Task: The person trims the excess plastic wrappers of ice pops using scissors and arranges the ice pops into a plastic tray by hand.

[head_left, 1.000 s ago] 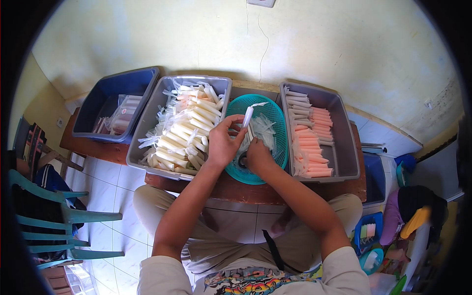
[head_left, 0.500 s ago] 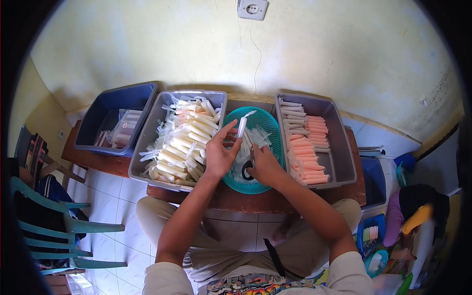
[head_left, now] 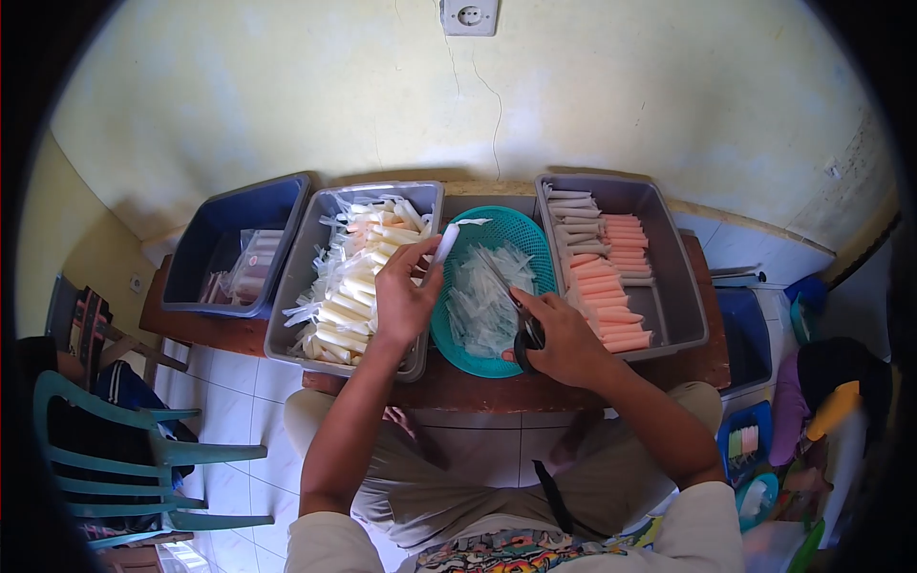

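Note:
Between the thumb and fingers of my left hand (head_left: 409,291) is a pale filled plastic tube (head_left: 446,244), upright with a twisted white end. My right hand (head_left: 565,339) holds black-handled scissors (head_left: 528,334), blades pointing up and left over a teal basket (head_left: 543,250). Clear plastic scraps (head_left: 484,310) lie in the basket. Left of it, a grey bin (head_left: 285,320) is heaped with cream tubes (head_left: 344,315), partly behind my left hand. On the right, another grey bin (head_left: 680,286) holds rows of pink tubes (head_left: 597,286) and whitish tubes (head_left: 571,212).
A dark blue bin (head_left: 181,272) with packed bags stands at the far left of the brown wooden table (head_left: 458,385). Green plastic chairs (head_left: 110,468) are at the lower left. A blue container (head_left: 748,325) sits beyond the table's right end. A socket (head_left: 469,15) is on the wall.
My hands have moved apart, the left with the tube leftward and the right with the scissors rightward. The scissors and the scraps show more fully. The camera view has shifted slightly.

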A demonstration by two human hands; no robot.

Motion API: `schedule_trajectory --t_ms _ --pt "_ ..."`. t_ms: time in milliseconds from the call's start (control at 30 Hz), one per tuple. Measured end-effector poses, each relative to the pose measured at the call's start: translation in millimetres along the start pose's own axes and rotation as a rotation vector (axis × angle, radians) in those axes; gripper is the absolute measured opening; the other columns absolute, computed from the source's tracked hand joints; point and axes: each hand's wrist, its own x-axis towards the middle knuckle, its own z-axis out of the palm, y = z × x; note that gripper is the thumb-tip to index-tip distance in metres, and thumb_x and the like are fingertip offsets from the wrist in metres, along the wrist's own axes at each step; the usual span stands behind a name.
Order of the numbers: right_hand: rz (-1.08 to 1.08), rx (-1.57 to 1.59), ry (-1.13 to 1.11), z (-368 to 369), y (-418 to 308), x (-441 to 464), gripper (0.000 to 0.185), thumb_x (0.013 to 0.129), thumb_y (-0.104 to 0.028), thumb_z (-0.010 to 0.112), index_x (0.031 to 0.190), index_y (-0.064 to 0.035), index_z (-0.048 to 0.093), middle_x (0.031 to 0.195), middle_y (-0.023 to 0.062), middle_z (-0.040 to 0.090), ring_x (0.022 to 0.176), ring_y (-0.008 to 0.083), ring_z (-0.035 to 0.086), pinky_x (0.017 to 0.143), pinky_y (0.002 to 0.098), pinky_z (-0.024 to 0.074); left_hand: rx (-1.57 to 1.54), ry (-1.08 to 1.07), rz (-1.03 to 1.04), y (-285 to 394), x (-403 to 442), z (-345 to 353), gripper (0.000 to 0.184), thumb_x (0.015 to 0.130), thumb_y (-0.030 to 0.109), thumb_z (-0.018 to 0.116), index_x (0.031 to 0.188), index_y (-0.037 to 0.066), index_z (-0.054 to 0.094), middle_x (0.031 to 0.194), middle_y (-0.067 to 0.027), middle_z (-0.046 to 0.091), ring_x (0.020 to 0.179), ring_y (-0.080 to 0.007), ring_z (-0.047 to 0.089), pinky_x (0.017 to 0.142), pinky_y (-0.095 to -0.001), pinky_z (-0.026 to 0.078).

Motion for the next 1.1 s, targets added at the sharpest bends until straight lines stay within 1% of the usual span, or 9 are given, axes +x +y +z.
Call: schedule_trajectory --t_ms 33,133,200,300,400,633,800,1033,1100 --pt "-0.003 0.008 0.003 -1.9 -1.8 -1.3 0.094 0.083 -0.040 0.091 0.159 -0.0055 0.047 0.119 0.0205 0.058 0.105 0.0367 0.064 0.094 0.0452 0.0523 -0.020 0.001 0.010 -6.7 -0.9 1.7 0.047 0.086 -0.006 0.074 0.131 0.006 0.074 0.110 -0.0119 0.076 0.082 -0.0204 0.070 0.077 -0.0335 0.059" --pt "-0.024 0.043 0.004 -3.3 -2.5 -5.2 0.095 0.080 -0.044 0.093 0.158 -0.0092 0.050 0.117 0.0178 0.059 0.099 0.0326 0.066 0.089 0.0429 0.0534 -0.050 -0.027 0.007 -12.5 -1.9 2.1 0.047 0.085 -0.005 0.074 0.131 0.007 0.075 0.110 -0.0115 0.076 0.082 -0.0195 0.070 0.075 -0.0330 0.059" --pt "-0.138 0.029 0.096 -1.1 -1.4 -6.8 0.093 0.080 -0.042 0.094 0.157 -0.0108 0.053 0.114 0.0166 0.060 0.093 0.0303 0.066 0.085 0.0416 0.0541 -0.064 -0.058 -0.007 -11.5 -4.9 4.1 0.047 0.085 -0.005 0.075 0.131 0.007 0.075 0.109 -0.0114 0.076 0.082 -0.0192 0.070 0.074 -0.0329 0.058" --pt "-0.161 0.049 0.112 0.6 -1.9 -4.7 0.094 0.079 -0.041 0.095 0.158 -0.0114 0.053 0.113 0.0159 0.060 0.093 0.0292 0.066 0.083 0.0408 0.0548 -0.042 -0.079 -0.026 -7.7 -10.6 5.3 0.048 0.084 -0.004 0.075 0.131 0.007 0.075 0.109 -0.0114 0.075 0.082 -0.0192 0.069 0.074 -0.0328 0.058" --pt "-0.133 0.101 0.129 2.8 -2.6 -1.5 0.096 0.078 -0.040 0.096 0.158 -0.0114 0.053 0.112 0.0157 0.061 0.093 0.0274 0.067 0.081 0.0397 0.0553 -0.021 -0.105 -0.007 2.2 -15.9 6.0 0.047 0.084 -0.004 0.075 0.129 0.007 0.075 0.109 -0.0111 0.075 0.082 -0.0195 0.069 0.075 -0.0327 0.058" --pt "-0.165 0.098 0.178 8.1 2.4 5.0 0.098 0.078 -0.040 0.096 0.160 -0.0117 0.051 0.109 0.0143 0.061 0.090 0.0245 0.066 0.080 0.0383 0.0554 -0.030 -0.135 0.014 11.3 -24.0 6.2 0.045 0.083 -0.005 0.076 0.127 0.007 0.076 0.112 -0.0118 0.075 0.084 -0.0228 0.070 0.078 -0.0347 0.059" --pt "-0.124 0.089 0.179 9.4 3.6 5.9 0.098 0.079 -0.042 0.094 0.161 -0.0119 0.050 0.107 0.0142 0.061 0.089 0.0246 0.067 0.079 0.0381 0.0555 -0.035 -0.137 0.023 11.9 -27.9 9.3 0.046 0.083 -0.006 0.077 0.127 0.009 0.077 0.113 -0.0115 0.074 0.084 -0.0237 0.070 0.079 -0.0350 0.059" --pt "-0.132 0.058 0.197 11.6 4.2 6.7 0.097 0.079 -0.041 0.094 0.160 -0.0111 0.051 0.108 0.0147 0.061 0.090 0.0259 0.067 0.080 0.0385 0.0556 -0.027 -0.150 0.037 13.6 -30.6 11.1 0.046 0.083 -0.006 0.078 0.126 0.010 0.077 0.114 -0.0119 0.074 0.091 -0.0275 0.074 0.080 -0.0369 0.060" --pt "-0.111 0.066 0.205 11.5 3.4 6.6 0.097 0.077 -0.041 0.096 0.159 -0.0125 0.053 0.109 0.0132 0.062 0.094 0.0248 0.066 0.082 0.0376 0.0544 -0.030 -0.148 0.044 13.2 -31.8 11.2 0.046 0.083 -0.006 0.078 0.125 0.010 0.077 0.115 -0.0123 0.074 0.093 -0.0289 0.074 0.081 -0.0374 0.060"
